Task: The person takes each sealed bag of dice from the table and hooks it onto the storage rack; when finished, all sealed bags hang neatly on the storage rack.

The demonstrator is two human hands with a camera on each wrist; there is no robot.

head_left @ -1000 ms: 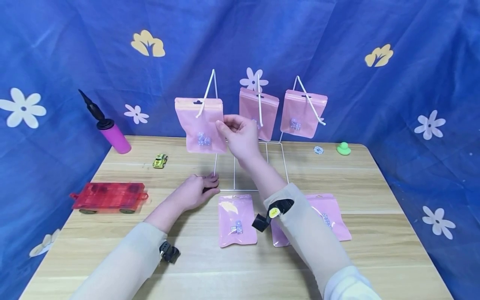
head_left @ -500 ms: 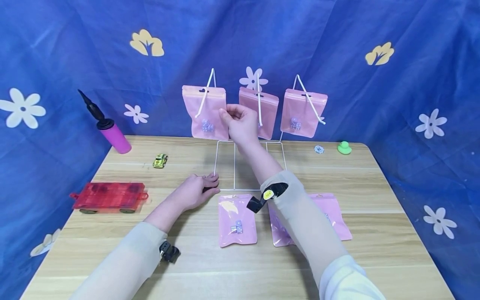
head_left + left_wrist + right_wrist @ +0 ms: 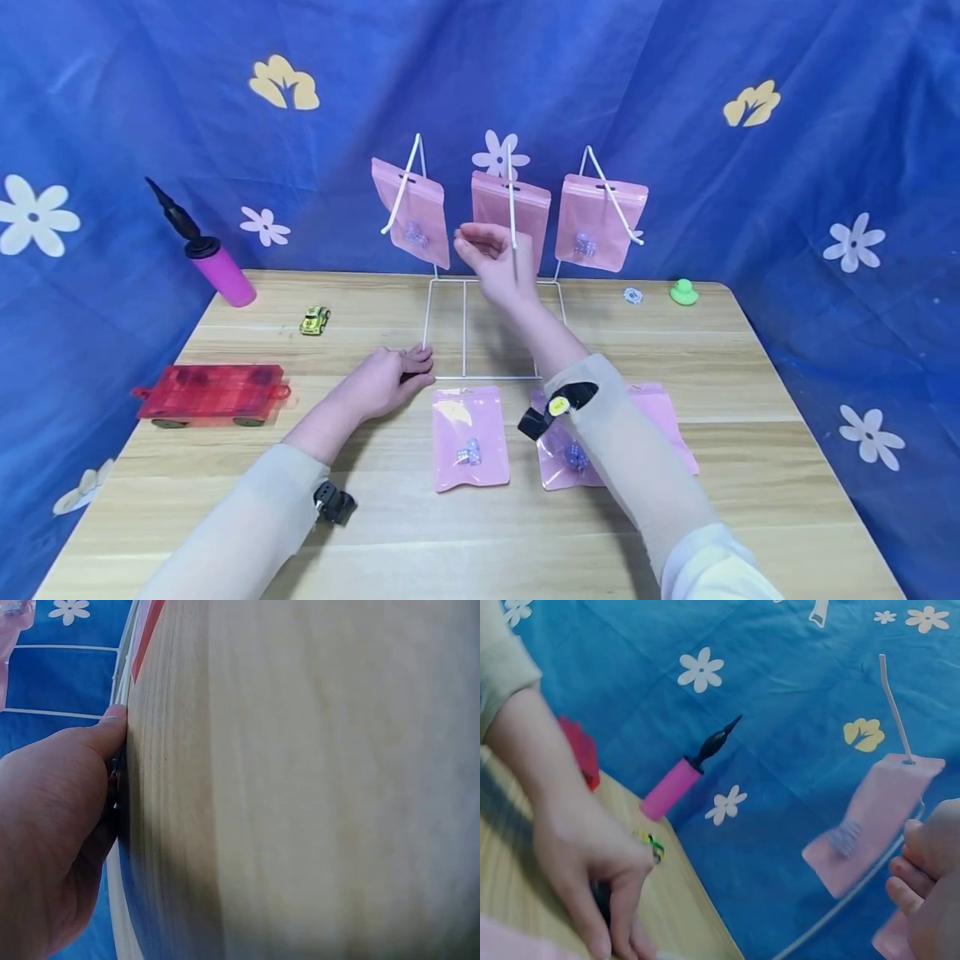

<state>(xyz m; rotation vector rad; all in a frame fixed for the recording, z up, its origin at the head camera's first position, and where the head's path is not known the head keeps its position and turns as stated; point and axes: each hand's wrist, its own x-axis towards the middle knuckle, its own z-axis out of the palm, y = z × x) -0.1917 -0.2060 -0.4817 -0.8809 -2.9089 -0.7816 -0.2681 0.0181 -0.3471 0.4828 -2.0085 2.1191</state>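
A white wire rack (image 3: pixel 464 333) stands at the back of the table with three hooks. A pink zip pouch of dice (image 3: pixel 422 204) hangs on its left hook, turned at an angle; the right wrist view shows this pouch (image 3: pixel 877 810) with the hook's wire through its hole. My right hand (image 3: pixel 501 260) is just right of it, fingers loosely bent and holding nothing. It partly covers the middle pouch (image 3: pixel 517 204); a third pouch (image 3: pixel 600 217) hangs on the right hook. My left hand (image 3: pixel 381 382) rests its fingers on the left front of the rack's base.
Pink pouches with dice lie in front: one pouch (image 3: pixel 471 417) in the middle, others (image 3: pixel 557 467) partly under my right sleeve. Left are a red toy wagon (image 3: pixel 213 392), a small yellow car (image 3: pixel 315 320) and a pink pump (image 3: pixel 225 275). A green duck (image 3: pixel 683 292) sits back right.
My right hand has raised the left pouch along its hook, let go of it and moved slightly right. The pouch has swung round at an angle. My left hand has stayed put.
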